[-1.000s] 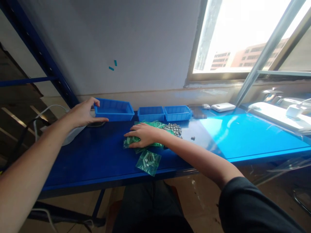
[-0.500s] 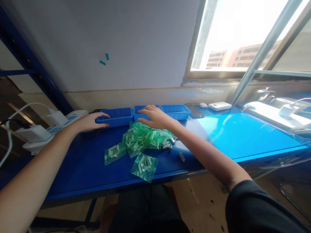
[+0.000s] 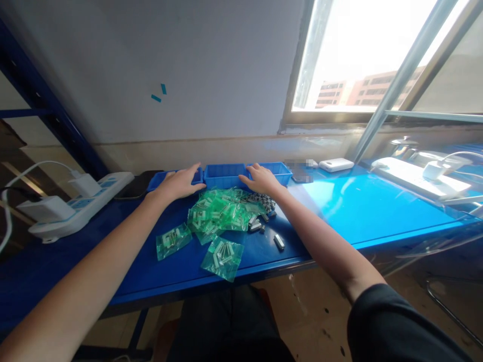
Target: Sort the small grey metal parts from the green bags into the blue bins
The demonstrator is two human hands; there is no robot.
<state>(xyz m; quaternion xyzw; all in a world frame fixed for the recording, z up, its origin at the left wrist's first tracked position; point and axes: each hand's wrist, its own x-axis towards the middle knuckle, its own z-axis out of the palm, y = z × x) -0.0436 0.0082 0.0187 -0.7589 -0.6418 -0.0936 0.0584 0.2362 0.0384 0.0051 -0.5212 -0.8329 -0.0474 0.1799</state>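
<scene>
Three blue plastic bins stand in a row against the wall: a left bin (image 3: pixel 156 179), a middle bin (image 3: pixel 223 180) and a right bin (image 3: pixel 279 176). Over the left bin's right end lies my left hand (image 3: pixel 179 184), thumb and fingers apart. My right hand (image 3: pixel 261 180), also spread, is where the middle and right bins meet; whether it presses on them I cannot tell. In front is a heap of green-tinted plastic bags (image 3: pixel 221 211) with small white and metal parts inside. Loose metal pieces (image 3: pixel 256 224) lie at the heap's right, one metal cylinder (image 3: pixel 278 242) apart from them.
A power strip (image 3: pixel 86 201) with plugs and a dark flat object (image 3: pixel 136 185) are on the left of the blue table (image 3: pixel 139 271). To the right are a white power bank-like block (image 3: pixel 336 164) and another white strip (image 3: pixel 418 178). A metal frame post crosses before the window.
My left hand has moved right, from the left bin's far end to its inner end. My right hand has shifted right from the middle bin, uncovering it. The view has shifted slightly.
</scene>
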